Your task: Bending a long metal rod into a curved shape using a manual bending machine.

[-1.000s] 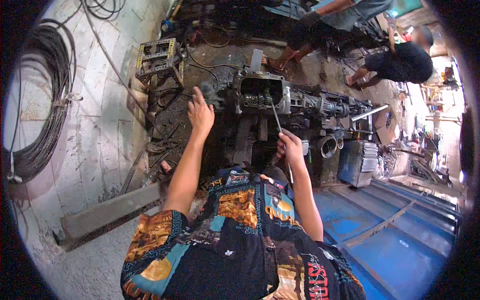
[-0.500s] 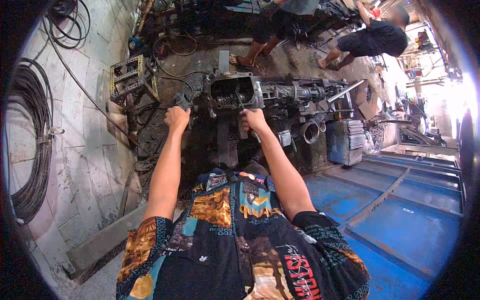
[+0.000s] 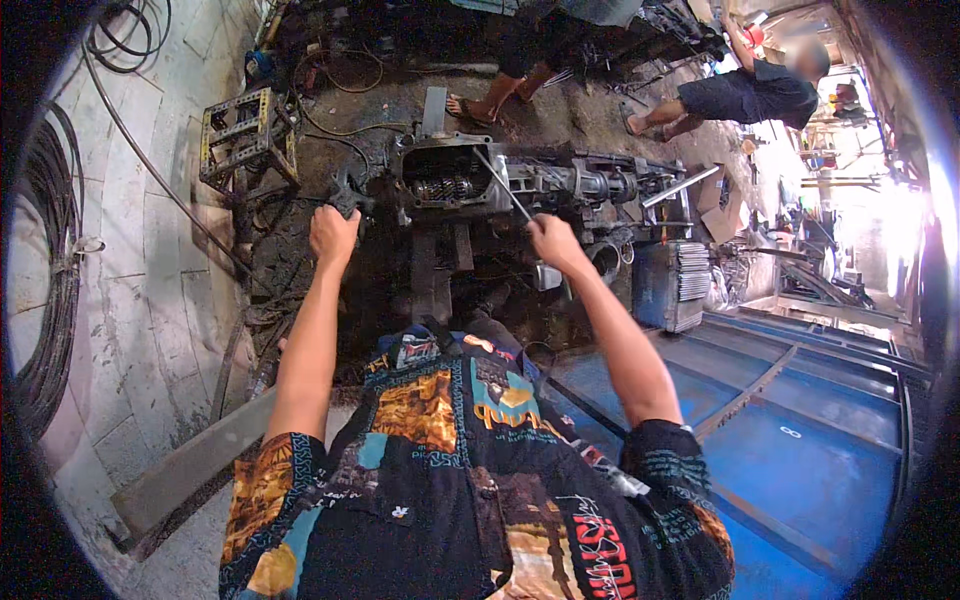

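In front of me lies an open gearbox housing [image 3: 497, 180] with toothed gears [image 3: 445, 190] showing inside. My right hand [image 3: 553, 242] is closed around a long thin metal rod [image 3: 513, 195]. The rod slants up to the left, its far end over the housing's right rim; whether it touches is unclear. At the left end of the gearbox, my left hand [image 3: 333, 236] is closed on a dark, greasy metal fitting [image 3: 347, 192]. Its fingertips are partly hidden behind the hand.
A metal frame stool [image 3: 240, 140] stands at far left, by a hose along the wall. Shafts and machine parts [image 3: 600, 185] extend right of the housing. A finned metal block [image 3: 672, 285] sits beside blue panels [image 3: 800, 430]. Two people work beyond, one barefoot leg [image 3: 497, 100] close to the housing.
My right hand has moved right with the rod, whose far end has come up out of the housing's opening toward its right rim. My left hand stays at the fitting.
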`<state>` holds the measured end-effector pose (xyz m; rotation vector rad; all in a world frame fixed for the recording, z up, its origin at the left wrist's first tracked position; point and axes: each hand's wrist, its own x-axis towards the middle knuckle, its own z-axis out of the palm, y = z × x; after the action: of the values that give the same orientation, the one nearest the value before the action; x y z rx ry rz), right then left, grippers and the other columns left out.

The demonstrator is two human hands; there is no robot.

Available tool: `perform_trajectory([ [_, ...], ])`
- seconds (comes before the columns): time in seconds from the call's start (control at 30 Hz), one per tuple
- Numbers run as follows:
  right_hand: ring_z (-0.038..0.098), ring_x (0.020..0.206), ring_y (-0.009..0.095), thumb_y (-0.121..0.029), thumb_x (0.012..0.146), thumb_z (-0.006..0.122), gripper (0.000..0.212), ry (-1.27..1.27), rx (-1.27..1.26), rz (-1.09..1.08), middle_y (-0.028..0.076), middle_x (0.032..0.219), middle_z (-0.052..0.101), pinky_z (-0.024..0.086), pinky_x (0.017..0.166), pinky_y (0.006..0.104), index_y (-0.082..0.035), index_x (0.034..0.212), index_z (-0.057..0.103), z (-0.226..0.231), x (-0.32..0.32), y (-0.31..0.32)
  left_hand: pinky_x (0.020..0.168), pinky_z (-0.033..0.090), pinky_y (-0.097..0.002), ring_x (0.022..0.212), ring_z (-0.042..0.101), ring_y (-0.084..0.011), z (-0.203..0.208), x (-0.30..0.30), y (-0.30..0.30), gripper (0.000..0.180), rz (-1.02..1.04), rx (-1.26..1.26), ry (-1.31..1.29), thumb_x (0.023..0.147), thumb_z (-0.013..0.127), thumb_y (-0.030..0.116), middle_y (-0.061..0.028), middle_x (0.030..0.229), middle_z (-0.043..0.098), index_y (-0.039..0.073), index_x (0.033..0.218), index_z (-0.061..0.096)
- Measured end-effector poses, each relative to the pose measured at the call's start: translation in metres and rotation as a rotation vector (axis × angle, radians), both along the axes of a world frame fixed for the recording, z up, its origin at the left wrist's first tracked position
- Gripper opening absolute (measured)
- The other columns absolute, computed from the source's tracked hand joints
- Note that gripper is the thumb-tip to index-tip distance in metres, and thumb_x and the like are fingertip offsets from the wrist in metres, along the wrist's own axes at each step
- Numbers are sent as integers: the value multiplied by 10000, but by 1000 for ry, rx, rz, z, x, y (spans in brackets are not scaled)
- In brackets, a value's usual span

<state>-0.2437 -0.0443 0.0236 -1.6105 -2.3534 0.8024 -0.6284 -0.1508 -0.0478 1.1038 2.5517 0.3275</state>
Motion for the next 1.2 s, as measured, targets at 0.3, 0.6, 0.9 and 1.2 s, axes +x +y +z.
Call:
perform_trajectory([
  [0.3, 695, 847, 377, -221, 869, 536, 246, -669, 155, 416, 207, 918, 698, 566, 728, 484, -45, 871, 708, 105, -40, 88, 817, 517, -482, 968, 634, -383, 12, -20, 29, 534, -103, -84, -54, 827, 701, 452, -235, 1014, 656, -69, 936, 660],
  [0.6, 715, 858, 323, -161, 844, 538, 228, -708, 185, 618, 153, 927, 721, 576, 722, 445, -84, 930, 735, 98, -69, 115, 719, 537, -487, 882, 661, -380, 15, -23, 45, 543, -21, -208, -53, 831, 702, 460, -219, 981, 676, -62, 977, 660],
  [0.9, 709, 838, 338, -170, 814, 569, 188, -692, 208, 730, 159, 904, 717, 577, 708, 455, -60, 840, 719, 80, -46, 124, 805, 498, -507, 961, 612, -421, -13, -16, 28, 533, 21, -71, -62, 845, 706, 408, -241, 1040, 627, -84, 1025, 608],
  [1.2, 692, 879, 388, -246, 879, 546, 279, -531, 49, 404, 234, 929, 692, 560, 798, 488, -20, 889, 709, 45, -21, 87, 807, 496, -502, 965, 610, -429, -4, 1, 6, 497, 42, 74, -14, 813, 746, 347, -252, 1020, 619, -86, 1015, 612],
])
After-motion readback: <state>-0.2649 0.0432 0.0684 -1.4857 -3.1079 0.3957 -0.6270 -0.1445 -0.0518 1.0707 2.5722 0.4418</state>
